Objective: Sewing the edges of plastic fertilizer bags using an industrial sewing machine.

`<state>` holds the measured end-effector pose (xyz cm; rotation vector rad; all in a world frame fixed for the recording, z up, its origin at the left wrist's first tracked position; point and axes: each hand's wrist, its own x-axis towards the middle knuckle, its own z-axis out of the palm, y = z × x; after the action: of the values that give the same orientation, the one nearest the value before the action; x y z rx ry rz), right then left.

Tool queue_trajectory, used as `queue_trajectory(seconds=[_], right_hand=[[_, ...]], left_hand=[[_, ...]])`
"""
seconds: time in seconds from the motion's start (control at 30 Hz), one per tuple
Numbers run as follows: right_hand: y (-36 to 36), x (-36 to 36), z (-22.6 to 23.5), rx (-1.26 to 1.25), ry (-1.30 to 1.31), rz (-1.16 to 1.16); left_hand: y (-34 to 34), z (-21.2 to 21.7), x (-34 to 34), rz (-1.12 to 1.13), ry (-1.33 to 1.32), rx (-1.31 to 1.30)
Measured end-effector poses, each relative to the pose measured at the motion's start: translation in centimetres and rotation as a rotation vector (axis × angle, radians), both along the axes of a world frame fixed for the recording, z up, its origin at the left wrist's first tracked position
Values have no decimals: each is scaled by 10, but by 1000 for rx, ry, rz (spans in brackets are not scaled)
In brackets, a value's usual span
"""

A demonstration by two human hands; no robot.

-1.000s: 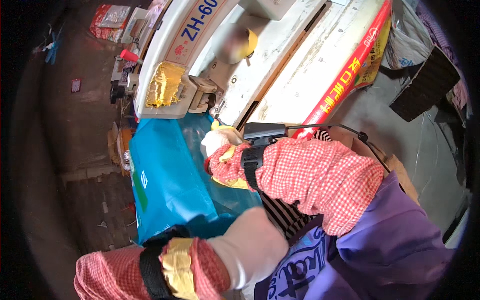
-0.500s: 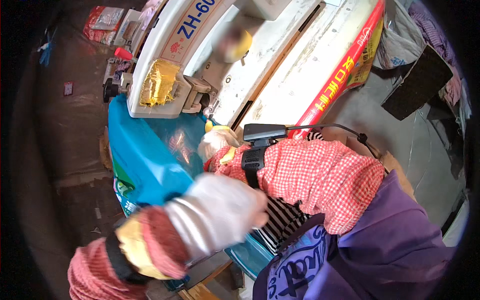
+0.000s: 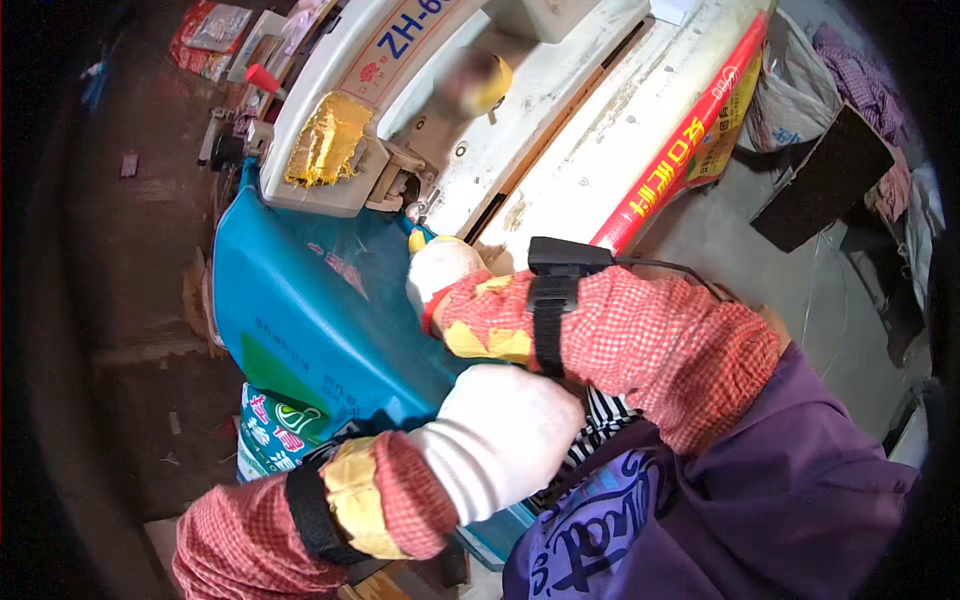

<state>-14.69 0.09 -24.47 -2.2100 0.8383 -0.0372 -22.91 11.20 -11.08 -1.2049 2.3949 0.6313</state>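
A blue plastic sack (image 3: 300,285) with a printed green-and-white end hangs over the left side of a white sewing machine (image 3: 310,190). Its upper edge runs in by the presser foot (image 3: 418,208). Right beside that foot is my right hand (image 3: 447,275), in a white glove with yellow at a fingertip. It is closed on the sack's edge; most of its fingers are hidden. Nearer to me, my left hand (image 3: 510,430), in a white glove, is over the sack close to my lap. Its back faces up and its fingers are out of sight.
The white machine bed (image 3: 590,150) stretches to the upper right, with a red-and-yellow printed strip (image 3: 680,150) along its edge. A dark flat board (image 3: 822,180) and a whitish sack (image 3: 795,95) lie at the right. A red packet (image 3: 210,40) is at the far left.
My left hand has moved right, toward my lap. The sack has spread out more, showing its printed end at the lower left. My right hand stays by the presser foot.
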Motion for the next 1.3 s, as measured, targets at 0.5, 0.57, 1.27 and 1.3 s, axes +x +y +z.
queue_trajectory(seconds=[0.5, 0.57, 1.27, 1.3], right_hand=[[70, -103, -12, -80, -176, -64], [69, -100, -4, -88, -178, -64], [32, -70, 0, 64, -172, -250], [31, -70, 1, 66, -170, -249]], left_hand=[[-21, -43, 147, 822, -511, -34], [-10, -59, 143, 967, -454, -181], [0, -101, 195, 482, -690, -176], [-1, -103, 198, 487, -702, -155]])
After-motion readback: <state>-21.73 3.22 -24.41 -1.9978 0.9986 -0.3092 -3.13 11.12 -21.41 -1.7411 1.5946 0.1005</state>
